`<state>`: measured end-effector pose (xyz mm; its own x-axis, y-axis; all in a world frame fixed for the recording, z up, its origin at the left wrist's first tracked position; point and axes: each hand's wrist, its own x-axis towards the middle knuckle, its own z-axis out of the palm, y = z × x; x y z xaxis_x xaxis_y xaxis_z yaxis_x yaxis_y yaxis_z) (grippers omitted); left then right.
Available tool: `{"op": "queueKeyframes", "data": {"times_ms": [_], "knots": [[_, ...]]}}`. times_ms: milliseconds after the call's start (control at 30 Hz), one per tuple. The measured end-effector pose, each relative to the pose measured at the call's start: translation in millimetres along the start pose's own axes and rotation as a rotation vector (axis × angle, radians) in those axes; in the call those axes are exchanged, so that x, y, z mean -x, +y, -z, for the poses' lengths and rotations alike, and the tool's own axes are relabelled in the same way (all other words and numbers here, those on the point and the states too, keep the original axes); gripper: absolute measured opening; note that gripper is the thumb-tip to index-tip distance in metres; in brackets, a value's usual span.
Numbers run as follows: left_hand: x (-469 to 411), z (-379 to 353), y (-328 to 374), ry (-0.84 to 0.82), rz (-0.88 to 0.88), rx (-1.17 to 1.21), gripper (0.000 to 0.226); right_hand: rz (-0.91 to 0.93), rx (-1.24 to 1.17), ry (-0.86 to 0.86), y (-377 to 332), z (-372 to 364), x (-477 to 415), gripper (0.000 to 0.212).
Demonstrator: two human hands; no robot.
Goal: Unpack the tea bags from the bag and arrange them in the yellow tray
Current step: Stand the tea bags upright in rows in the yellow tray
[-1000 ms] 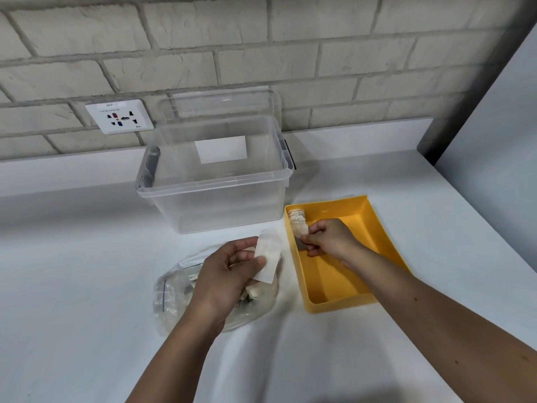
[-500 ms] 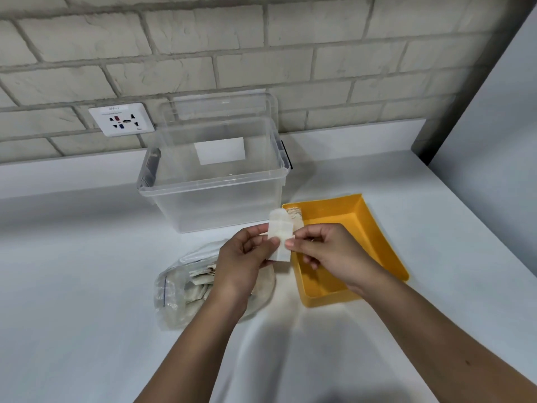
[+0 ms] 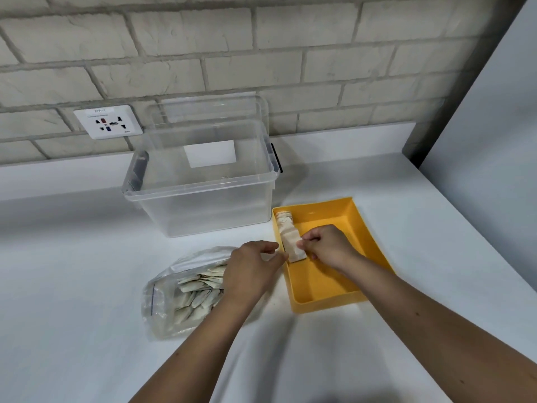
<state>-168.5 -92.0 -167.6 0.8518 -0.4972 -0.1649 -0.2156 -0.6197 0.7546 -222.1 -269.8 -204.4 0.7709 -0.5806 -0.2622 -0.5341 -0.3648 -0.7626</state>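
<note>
A yellow tray point(image 3: 360, 245) lies on the white counter, right of centre. A short row of tea bags point(image 3: 284, 220) stands along its left wall. My right hand point(image 3: 329, 247) is inside the tray and pinches the right edge of one beige tea bag point(image 3: 293, 246) at the front end of that row. My left hand point(image 3: 254, 267) hovers just outside the tray's left wall, fingers loosely curled, fingertips at the tea bag's lower left corner. Under my left wrist lies a clear zip bag point(image 3: 180, 295) with several tea bags in it.
A clear plastic storage bin point(image 3: 200, 199) stands behind the zip bag, its lid leaning on the brick wall. A wall socket point(image 3: 107, 122) sits at the left. A white panel point(image 3: 494, 135) bounds the counter on the right.
Both hands carried the tea bag from above the zip bag to the right and down into the tray. My left hand has loosened from it; my right hand now pinches it.
</note>
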Motion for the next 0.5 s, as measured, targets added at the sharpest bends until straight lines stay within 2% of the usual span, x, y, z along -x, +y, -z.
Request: {"op": "queueKeyframes", "data": {"times_ms": [267,333,433,500], "knots": [[-3,-6,-6,-0.020,-0.013,-0.027,0.028,0.003,0.032,0.042,0,-12,-11,0.017],[-2,0,-5,-0.034,-0.005,0.097,0.025,0.003,0.035,0.047,-1,-10,-10,0.025],[9,28,-1,-0.040,0.044,0.420,0.018,0.041,0.069,0.121,-8,-4,0,0.038],[17,56,-2,0.030,0.039,0.552,0.014,0.117,0.108,0.203,-20,0,15,0.040]]}}
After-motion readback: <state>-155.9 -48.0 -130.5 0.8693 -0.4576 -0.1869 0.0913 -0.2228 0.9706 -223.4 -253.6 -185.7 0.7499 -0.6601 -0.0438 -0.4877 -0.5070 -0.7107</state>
